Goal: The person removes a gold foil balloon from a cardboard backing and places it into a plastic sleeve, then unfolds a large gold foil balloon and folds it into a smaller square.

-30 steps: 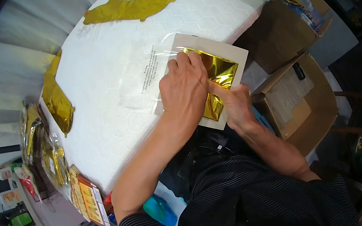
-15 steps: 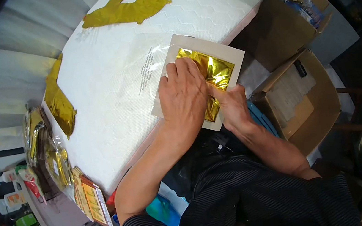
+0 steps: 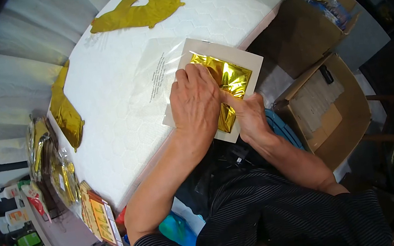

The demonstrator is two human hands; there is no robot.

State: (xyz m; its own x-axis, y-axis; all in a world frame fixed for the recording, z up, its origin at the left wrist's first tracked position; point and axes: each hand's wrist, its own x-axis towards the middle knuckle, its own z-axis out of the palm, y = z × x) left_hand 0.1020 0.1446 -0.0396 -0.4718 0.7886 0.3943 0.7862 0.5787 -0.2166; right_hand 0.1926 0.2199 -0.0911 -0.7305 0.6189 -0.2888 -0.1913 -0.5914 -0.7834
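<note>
While the white pad (image 3: 115,79) fills most of the table, with flat gold balloons (image 3: 140,5) lying at its far end and another (image 3: 66,113) draped over its left edge, open cartons (image 3: 325,105) stand to the right, off the table. At the near right corner of the pad lies a pale card (image 3: 249,63), partly overlapping a clear printed bag (image 3: 150,79). On the card sits the folded foil (image 3: 231,80), a shiny gold packet. The left hand (image 3: 194,105) lies flat, fingers spread and extended, pressing down on the foil's left part and the card beneath; it grips nothing. The right hand (image 3: 251,115) rests at the card's near edge, its fingers curled toward the foil's lower corner, though whether they actually pinch it I cannot tell. This looks like the stage of flattening the foil onto its card. A next move would likely call for keeping the fold pressed tight and card and foil together, so both can slide into the bag.
</note>
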